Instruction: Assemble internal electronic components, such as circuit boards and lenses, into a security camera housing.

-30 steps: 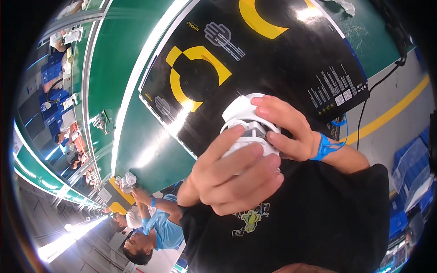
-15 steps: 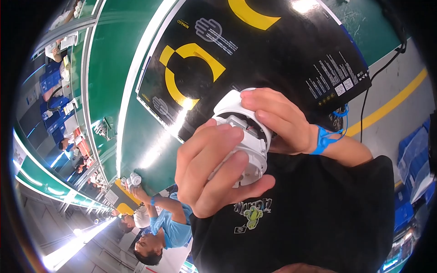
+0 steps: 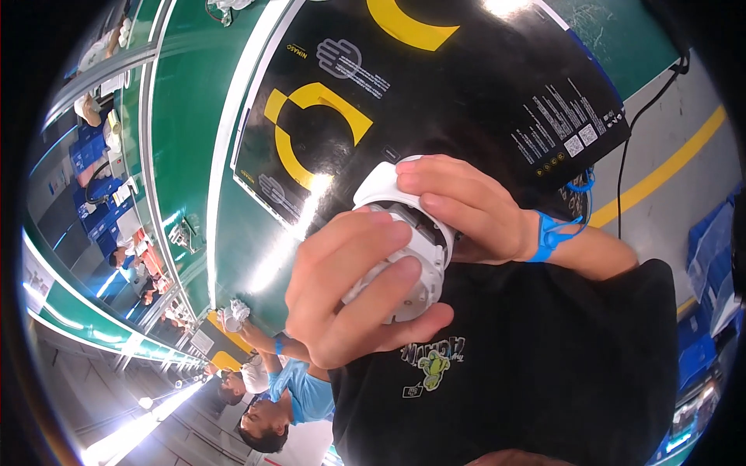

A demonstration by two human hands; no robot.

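In front of my chest I hold a white round plastic device in two parts. Its smooth curved cover [image 3: 378, 185] lies under the fingers of my right hand [image 3: 478, 206], which is closed around it. My left hand [image 3: 334, 287] wraps the ribbed inner body [image 3: 423, 289], with fingers across its face and the thumb below. Between cover and body a dark gap shows inner parts; their detail is too small to tell. A blue strap [image 3: 550, 234] circles my right wrist.
Beyond my hands a large black mat or flat box with yellow shapes [image 3: 326, 97] lies on the green table [image 3: 241, 241]. A black cable [image 3: 633, 132] hangs at the right, near blue bags [image 3: 707, 279]. At lower left a co-worker in blue [image 3: 299, 392] holds a whitish part [image 3: 235, 314].
Both hands and the white device have shifted slightly left and down. The dark gap between cover and body looks narrower. Both grips stay much the same.
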